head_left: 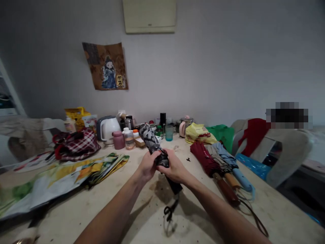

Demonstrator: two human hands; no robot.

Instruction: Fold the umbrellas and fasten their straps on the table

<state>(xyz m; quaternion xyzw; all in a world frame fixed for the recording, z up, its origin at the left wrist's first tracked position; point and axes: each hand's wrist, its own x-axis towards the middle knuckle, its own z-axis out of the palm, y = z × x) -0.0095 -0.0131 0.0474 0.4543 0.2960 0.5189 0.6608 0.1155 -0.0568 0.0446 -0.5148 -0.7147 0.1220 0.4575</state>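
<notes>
You have both hands on the camouflage umbrella (152,137), which you hold up over the middle of the table (88,205), its canopy slanting toward the far edge and its black handle (175,186) toward the near edge. Your left hand (148,165) grips the lower canopy from one side, and your right hand (175,166) is wrapped round it from the other, the thumbs close together on top. The folds are already gathered into a narrow bundle along the shaft, so this one looks well along; whether a strap holds it at the bottom you cannot tell, because your fingers cover that part. A dark cord (169,211) dangles from the handle end. Near the right edge, the red umbrella (203,156), the beige umbrella (217,157) and the blue umbrella (224,152) lie side by side, canopies drawn in and handles pointing to the near right corner; judging by their shape, those three seem done. Toward the left edge, what looks like a patterned umbrella (76,174) lies flat, its yellow, green and white panels spread loosely, so that one appears to be left, with neither of your hands touching it.
</notes>
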